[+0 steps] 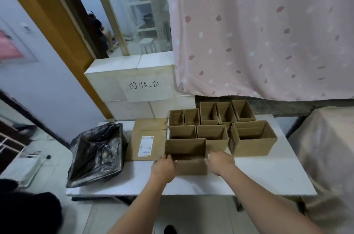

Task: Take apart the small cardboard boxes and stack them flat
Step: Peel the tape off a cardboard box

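Several small open brown cardboard boxes (212, 132) stand grouped on a white table (268, 176). The nearest box (186, 149) sits at the front of the group, open at the top. My left hand (163, 166) grips its left side near the front corner. My right hand (220, 162) holds its right side. A larger open box (252, 138) stands to the right. A flattened cardboard piece (147, 138) with a white label lies to the left of the boxes.
A bin lined with a black plastic bag (97, 153) sits at the table's left end. A white tiled ledge with a paper sign (147, 86) is behind. A pink curtain (268, 32) hangs at the back right. A cloth-covered object (329, 157) stands right of the table.
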Available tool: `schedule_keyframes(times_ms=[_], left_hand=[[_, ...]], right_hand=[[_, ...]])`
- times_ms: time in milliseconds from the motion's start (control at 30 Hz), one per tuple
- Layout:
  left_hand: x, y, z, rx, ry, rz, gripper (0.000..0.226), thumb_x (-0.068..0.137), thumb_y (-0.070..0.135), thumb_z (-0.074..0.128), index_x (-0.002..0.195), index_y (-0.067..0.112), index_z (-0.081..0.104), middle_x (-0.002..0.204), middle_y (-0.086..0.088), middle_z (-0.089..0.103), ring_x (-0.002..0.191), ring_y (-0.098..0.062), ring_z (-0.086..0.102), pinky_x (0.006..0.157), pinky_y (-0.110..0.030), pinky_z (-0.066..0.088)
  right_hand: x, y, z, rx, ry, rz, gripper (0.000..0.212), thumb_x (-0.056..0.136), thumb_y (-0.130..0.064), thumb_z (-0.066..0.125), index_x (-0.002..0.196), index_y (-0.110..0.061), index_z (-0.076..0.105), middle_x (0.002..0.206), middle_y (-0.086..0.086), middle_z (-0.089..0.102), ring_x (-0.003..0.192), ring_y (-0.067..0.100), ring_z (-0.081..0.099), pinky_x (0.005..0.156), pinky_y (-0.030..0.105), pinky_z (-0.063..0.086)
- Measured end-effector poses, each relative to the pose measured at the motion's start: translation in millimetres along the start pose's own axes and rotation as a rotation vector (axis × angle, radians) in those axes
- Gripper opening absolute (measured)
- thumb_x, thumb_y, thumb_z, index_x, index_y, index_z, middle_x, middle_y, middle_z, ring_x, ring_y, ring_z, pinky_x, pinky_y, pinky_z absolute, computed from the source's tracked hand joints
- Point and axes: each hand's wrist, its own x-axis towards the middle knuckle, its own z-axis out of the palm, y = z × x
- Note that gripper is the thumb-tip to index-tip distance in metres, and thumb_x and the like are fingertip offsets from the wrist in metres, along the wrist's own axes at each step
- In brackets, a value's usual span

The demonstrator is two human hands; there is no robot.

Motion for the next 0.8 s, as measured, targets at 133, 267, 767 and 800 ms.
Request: schedule_keyframes(times_ms=[133, 267, 767, 800], left_hand=[[1, -20, 1, 0.012, -0.027, -0.074, 0.041, 0.106, 0.029, 0.028, 0.132, 0.009, 0.052, 0.131, -0.013, 0.054, 0.121, -0.030, 0.051, 0.100, -0.044, 0.044], [15, -26, 3, -0.069, -0.032, -0.128, 0.041, 0.108, 0.033, 0.027, 0.129, 0.008, 0.052, 0.129, -0.014, 0.055, 0.119, -0.030, 0.053, 0.099, -0.042, 0.045], [90, -37, 30, -0.632, -0.046, -0.266, 0.028, 0.107, 0.026, 0.041, 0.122, 0.007, 0.054, 0.119, -0.014, 0.064, 0.097, -0.024, 0.061, 0.079, -0.031, 0.048], [91, -37, 33, -0.653, -0.044, -0.270, 0.027, 0.107, 0.025, 0.041, 0.124, 0.007, 0.054, 0.119, -0.014, 0.064, 0.102, -0.027, 0.062, 0.081, -0.031, 0.047]], right_hand=[[16, -7, -1, 0.052, -0.008, -0.007, 0.033, 0.102, -0.048, 0.041, 0.109, -0.022, 0.060, 0.099, 0.001, 0.064, 0.080, 0.018, 0.057, 0.065, 0.029, 0.041], [33, -10, 3, 0.072, -0.023, 0.032, 0.032, 0.102, -0.045, 0.041, 0.107, -0.021, 0.061, 0.094, -0.001, 0.062, 0.079, 0.016, 0.057, 0.061, 0.027, 0.038], [79, -13, 33, 0.190, -0.106, 0.136, 0.010, 0.097, -0.024, 0.052, 0.095, -0.017, 0.059, 0.091, 0.003, 0.062, 0.079, 0.022, 0.056, 0.061, 0.028, 0.040], [79, -12, 36, 0.208, -0.111, 0.143, 0.009, 0.096, -0.022, 0.053, 0.099, -0.016, 0.059, 0.095, 0.004, 0.063, 0.080, 0.022, 0.057, 0.061, 0.028, 0.040]])
